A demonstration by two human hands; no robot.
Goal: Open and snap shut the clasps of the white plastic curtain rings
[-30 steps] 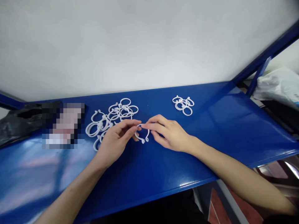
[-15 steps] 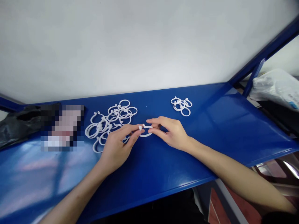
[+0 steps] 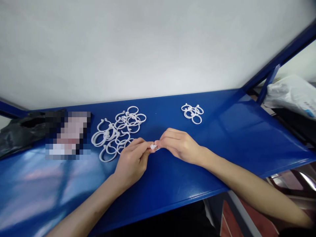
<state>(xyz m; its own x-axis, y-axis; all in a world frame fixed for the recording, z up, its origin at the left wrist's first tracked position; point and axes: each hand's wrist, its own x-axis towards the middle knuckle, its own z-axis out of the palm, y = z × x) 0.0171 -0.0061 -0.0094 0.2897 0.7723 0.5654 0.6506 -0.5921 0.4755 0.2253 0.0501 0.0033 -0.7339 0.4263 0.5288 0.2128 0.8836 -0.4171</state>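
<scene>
1. White plastic, one ring (image 3: 153, 146) is held just above the blue table (image 3: 172, 184), near its middle; only a small knobbed bit of it shows between the fingertips, the rest being hidden.
2. Two hands meet on it. The left hand (image 3: 132, 161) has thumb and forefinger pinched narrow on the ring from its own side, with the other fingers curled under.
3. The right hand (image 3: 181, 144) pinches it from the other side, fingers bunched close together, so the two sets of fingertips nearly touch.
4. One pile (image 3: 118, 131) of the same white rings lies flat on the table just beyond the left hand. They overlap too much for an exact count, roughly fifteen.
5. One cluster (image 3: 192, 112), about five rings, lies further back and to the right, well apart from the pile and from both hands.
6. One pixelated patch (image 3: 67, 135) sits left of the pile.
7. Two bags are in view. A black bag (image 3: 19, 131) lies at the table's left end, and I cannot tell what is in it.
8. A white bag (image 3: 291, 93) sits off the right end behind a blue strut (image 3: 269, 79), with its contents hidden.
9. A plain white wall (image 3: 148, 49) rises behind the table.
</scene>
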